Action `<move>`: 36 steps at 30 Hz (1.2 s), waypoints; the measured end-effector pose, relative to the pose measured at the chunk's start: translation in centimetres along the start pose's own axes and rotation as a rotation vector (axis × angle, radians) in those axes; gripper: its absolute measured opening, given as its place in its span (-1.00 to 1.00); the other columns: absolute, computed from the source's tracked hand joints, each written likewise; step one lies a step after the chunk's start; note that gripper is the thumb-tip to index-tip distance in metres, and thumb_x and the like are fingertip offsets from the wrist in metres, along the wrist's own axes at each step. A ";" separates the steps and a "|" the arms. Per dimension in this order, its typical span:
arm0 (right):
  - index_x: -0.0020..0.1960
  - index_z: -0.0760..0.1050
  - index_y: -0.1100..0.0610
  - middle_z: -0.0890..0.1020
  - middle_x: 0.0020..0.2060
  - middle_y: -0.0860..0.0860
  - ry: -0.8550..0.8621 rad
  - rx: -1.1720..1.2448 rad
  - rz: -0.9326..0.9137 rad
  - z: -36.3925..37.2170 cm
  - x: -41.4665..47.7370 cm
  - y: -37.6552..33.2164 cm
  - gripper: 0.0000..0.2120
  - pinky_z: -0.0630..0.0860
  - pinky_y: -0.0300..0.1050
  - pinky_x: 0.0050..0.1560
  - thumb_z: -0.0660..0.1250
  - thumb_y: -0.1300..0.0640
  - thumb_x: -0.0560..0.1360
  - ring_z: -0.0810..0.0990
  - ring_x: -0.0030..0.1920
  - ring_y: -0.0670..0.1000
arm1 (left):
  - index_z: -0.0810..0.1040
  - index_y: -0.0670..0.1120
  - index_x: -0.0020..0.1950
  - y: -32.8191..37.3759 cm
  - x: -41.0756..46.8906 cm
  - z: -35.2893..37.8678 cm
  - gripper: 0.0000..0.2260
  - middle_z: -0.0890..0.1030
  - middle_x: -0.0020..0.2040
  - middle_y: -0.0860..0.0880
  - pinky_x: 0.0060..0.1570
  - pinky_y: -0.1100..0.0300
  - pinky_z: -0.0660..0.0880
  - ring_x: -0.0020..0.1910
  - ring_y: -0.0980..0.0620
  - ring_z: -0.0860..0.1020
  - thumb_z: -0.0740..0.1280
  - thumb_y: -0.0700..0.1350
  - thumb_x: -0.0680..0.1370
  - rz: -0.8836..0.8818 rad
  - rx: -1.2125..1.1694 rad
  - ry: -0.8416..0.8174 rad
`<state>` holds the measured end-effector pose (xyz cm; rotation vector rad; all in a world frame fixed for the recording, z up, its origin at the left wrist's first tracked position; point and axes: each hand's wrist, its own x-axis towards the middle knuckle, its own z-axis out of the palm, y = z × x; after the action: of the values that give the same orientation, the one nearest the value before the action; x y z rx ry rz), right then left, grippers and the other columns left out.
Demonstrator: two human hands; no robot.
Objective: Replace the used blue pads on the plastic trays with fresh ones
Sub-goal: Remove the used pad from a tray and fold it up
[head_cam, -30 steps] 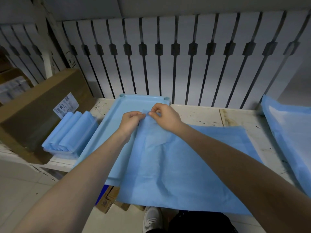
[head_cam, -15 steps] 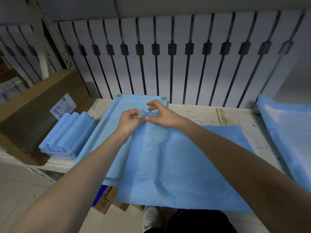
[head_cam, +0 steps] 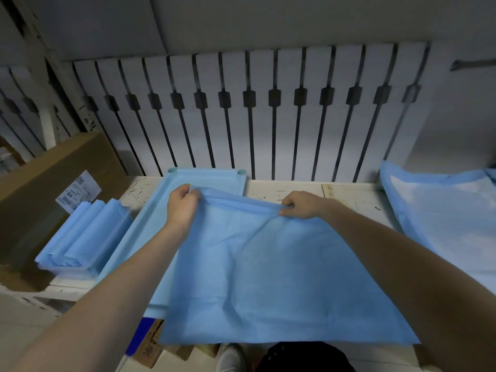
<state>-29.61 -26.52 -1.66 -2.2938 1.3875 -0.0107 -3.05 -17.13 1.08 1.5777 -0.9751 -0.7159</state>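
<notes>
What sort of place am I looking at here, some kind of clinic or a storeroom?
Probably a storeroom or back workroom, though I cannot be sure. A labelled cardboard box sits beside a stack of folded blue pads, and a plastic tray lies on a scuffed white workbench.

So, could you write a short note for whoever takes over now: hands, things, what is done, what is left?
Left hand and right hand each grip the far edge of the blue pad.
The pad lies spread, its left part over the plastic tray, the rest on the table. Folded pads sit left of the tray.
Done: pad opened. Left: lay it flat inside the tray.
</notes>
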 end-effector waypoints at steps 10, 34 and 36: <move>-0.20 0.38 0.03 0.54 -0.09 -0.02 0.088 -0.311 0.235 -2.7 -2.9 5.0 -0.83 0.19 0.12 0.33 0.17 0.04 0.56 0.49 0.02 0.06 | 0.29 -0.13 -0.19 -1.7 1.9 1.6 -0.88 0.31 -0.28 -0.05 -0.19 0.12 0.25 -0.16 -0.06 0.32 0.12 -0.29 0.53 -0.163 0.312 0.172; 0.26 0.39 0.18 0.49 0.22 0.12 0.202 -0.215 0.678 5.7 -18.7 4.8 -0.70 0.45 -0.04 0.13 0.14 0.14 0.55 0.49 0.23 0.12 | 0.55 -0.03 -0.06 -1.8 -10.2 11.4 -0.83 0.60 0.07 -0.03 0.07 0.08 0.51 0.10 -0.06 0.52 0.23 -0.22 0.44 0.202 1.011 -0.528; 0.28 0.40 0.17 0.50 0.23 0.10 0.154 -0.194 0.733 5.9 -20.5 4.6 -0.68 0.46 -0.04 0.10 0.14 0.12 0.56 0.50 0.24 0.13 | 0.54 -0.03 -0.08 -2.0 -11.9 11.5 -0.87 0.59 0.07 -0.04 0.06 0.11 0.52 0.08 -0.05 0.53 0.25 -0.19 0.44 0.183 1.033 -0.591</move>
<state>-42.11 -8.84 -4.14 -1.8157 2.3165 0.1866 -18.08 -12.03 -4.02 2.1289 -2.1303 -0.5730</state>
